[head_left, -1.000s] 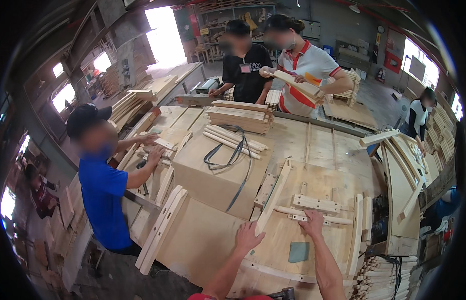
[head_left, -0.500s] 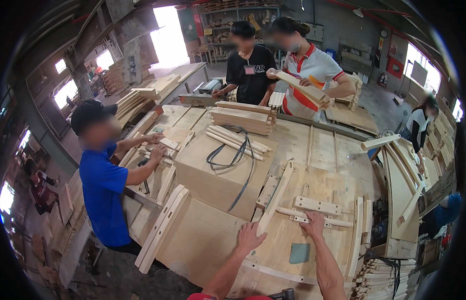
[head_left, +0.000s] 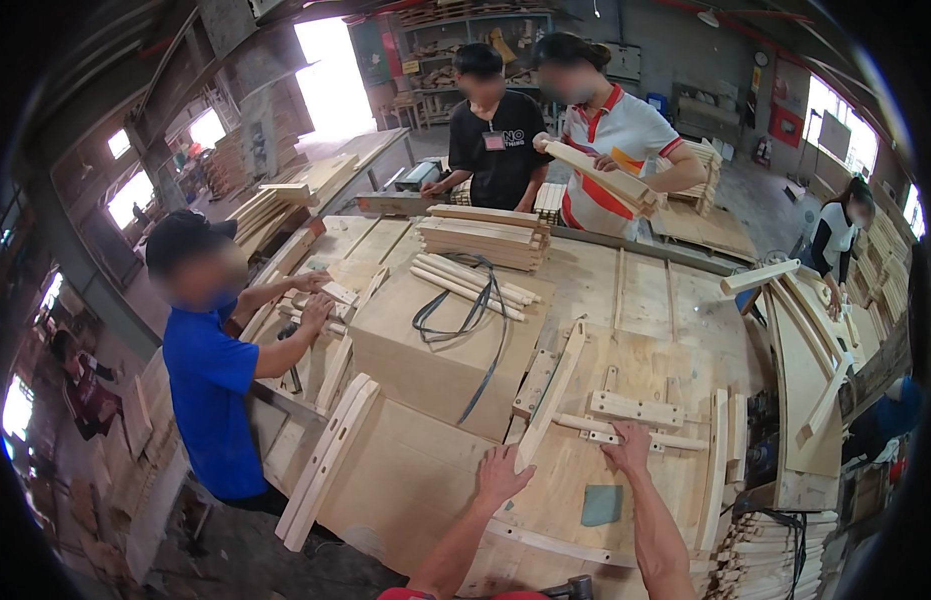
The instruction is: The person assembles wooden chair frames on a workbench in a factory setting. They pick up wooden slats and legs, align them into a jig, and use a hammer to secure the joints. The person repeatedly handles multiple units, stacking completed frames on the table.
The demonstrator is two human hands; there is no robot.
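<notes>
My left hand (head_left: 503, 477) is closed over the near end of a long pale wooden rail (head_left: 555, 395), which slants away from me across the bench. To its right, my right hand (head_left: 628, 447) grips a round wooden rod (head_left: 675, 441) lying crosswise, its thumb on the near side. The undersides of both hands' fingers are hidden. Just beyond the rod sits a wooden block with dark holes (head_left: 637, 409), fixed to the plywood board (head_left: 555, 500). Another drilled block (head_left: 535, 383) stands along the rail's left side. An upright slat (head_left: 713, 470) lies at the rod's right end.
A grey-green patch (head_left: 601, 505) lies between my forearms, and a hammer head (head_left: 579, 588) near my waist. Left of me are a cardboard-coloured box (head_left: 435, 370) with rods and black strap on top, and paired slats (head_left: 328, 460). A co-worker in blue (head_left: 210, 370) works at the left; others stand opposite.
Both my hands keep their places on the rail and the rod. The view has shifted slightly. The co-worker in blue leans a little differently, hands still on wooden pieces.
</notes>
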